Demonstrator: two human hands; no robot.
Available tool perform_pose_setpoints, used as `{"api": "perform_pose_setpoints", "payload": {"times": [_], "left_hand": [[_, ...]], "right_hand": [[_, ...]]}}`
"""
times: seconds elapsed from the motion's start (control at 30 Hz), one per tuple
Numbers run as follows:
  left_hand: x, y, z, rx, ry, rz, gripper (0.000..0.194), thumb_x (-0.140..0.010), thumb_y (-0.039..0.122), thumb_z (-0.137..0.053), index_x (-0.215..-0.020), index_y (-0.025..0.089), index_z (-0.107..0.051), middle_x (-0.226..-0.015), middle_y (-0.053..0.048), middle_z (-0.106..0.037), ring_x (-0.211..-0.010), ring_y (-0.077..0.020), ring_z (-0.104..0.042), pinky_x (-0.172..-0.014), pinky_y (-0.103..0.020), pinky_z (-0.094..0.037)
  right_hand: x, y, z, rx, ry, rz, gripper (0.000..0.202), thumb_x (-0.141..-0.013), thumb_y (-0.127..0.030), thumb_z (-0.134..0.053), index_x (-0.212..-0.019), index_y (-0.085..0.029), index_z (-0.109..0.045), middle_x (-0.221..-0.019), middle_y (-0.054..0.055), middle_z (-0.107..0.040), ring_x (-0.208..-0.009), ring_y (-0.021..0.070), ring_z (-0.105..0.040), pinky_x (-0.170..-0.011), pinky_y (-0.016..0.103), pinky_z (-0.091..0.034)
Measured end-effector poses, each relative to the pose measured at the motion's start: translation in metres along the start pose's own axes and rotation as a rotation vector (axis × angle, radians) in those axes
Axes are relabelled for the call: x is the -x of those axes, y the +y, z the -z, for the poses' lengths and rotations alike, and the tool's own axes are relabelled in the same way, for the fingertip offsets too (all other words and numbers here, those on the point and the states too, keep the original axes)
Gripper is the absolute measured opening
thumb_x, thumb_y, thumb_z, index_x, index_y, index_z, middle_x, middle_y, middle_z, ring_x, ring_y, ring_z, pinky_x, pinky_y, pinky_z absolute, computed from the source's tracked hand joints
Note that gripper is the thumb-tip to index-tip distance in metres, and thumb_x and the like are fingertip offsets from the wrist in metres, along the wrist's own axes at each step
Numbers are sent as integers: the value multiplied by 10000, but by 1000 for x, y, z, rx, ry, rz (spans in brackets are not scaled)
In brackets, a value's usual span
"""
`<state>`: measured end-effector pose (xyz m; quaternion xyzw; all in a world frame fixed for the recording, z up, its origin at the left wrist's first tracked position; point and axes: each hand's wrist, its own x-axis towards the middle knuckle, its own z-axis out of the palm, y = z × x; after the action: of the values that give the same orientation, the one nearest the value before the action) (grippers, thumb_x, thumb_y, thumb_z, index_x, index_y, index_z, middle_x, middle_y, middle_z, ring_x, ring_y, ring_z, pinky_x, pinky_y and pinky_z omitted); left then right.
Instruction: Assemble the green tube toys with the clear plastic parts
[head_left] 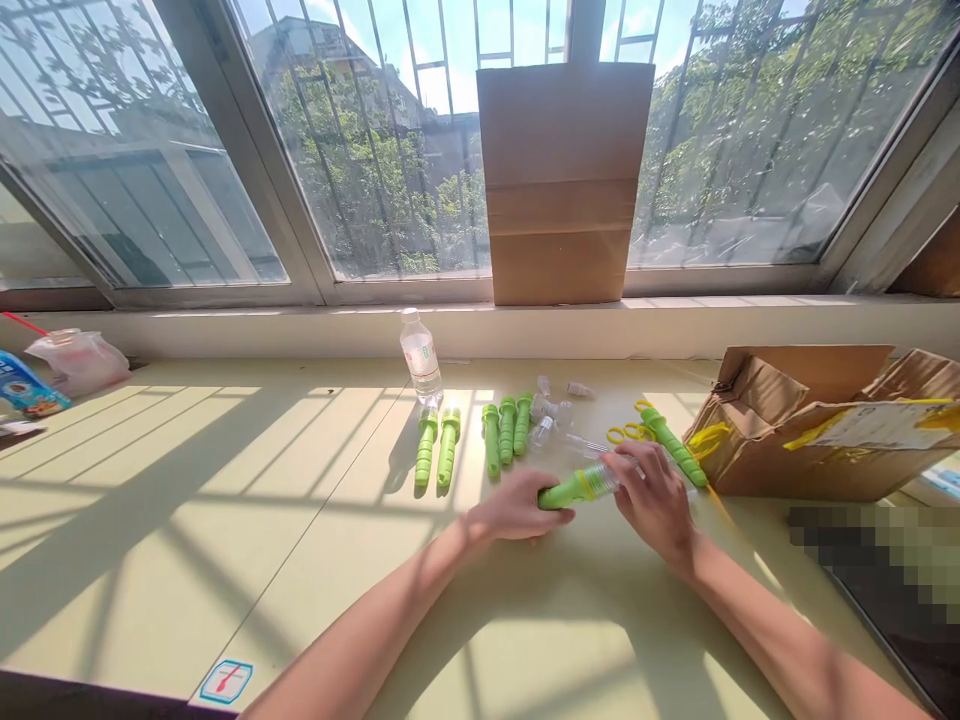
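Green handle [568,493] in left hand [516,506], right hand [652,495] on tube [603,480]

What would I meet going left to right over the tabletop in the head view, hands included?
Translucent plastic bag → clear water bottle → left hand → held green tube → right hand → open cardboard box.

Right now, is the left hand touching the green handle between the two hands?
Touching. The head view shows it: the left hand's thumb and fingers close around the near end of the green handle, without any visible gap.
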<state>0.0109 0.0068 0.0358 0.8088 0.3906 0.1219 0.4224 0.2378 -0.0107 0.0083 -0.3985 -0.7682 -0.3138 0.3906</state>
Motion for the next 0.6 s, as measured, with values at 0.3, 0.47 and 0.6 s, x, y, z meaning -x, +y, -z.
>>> {"api": "perform_pose_setpoints", "payload": {"times": [0.3, 0.47, 0.6], "left_hand": [[2, -1, 23, 385, -313, 50, 314, -747, 405, -700, -604, 176, -540, -483, 33, -528, -423, -103, -488, -415, -227, -352], [7, 5, 25, 407, -384, 45, 436, -781, 431, -672, -505, 192, -432, -408, 60, -411, -368, -77, -364, -407, -243, -271], [8, 12, 18, 252, -278, 153, 397, -769, 379, -641, -500, 196, -413, -393, 59, -398, -365, -82, -354, -404, -246, -257]], "right_hand": [[3, -2, -2, 9, -56, -35, 328, -798, 26, -475, -1017, -195, -580, -933, 59, -614, -873, 184, -568, -677, 252, -419], [4, 0, -4, 0, -77, -59, 334, -778, 38, -471, -977, -187, -616, -897, 46, -648, -837, 170, -580, -650, 247, -382], [6, 3, -7, 63, -182, -110, 223, -804, -15, -504, -811, -197, -634, -720, 9, -627, -670, 148, -552, -577, 262, -304]]}}
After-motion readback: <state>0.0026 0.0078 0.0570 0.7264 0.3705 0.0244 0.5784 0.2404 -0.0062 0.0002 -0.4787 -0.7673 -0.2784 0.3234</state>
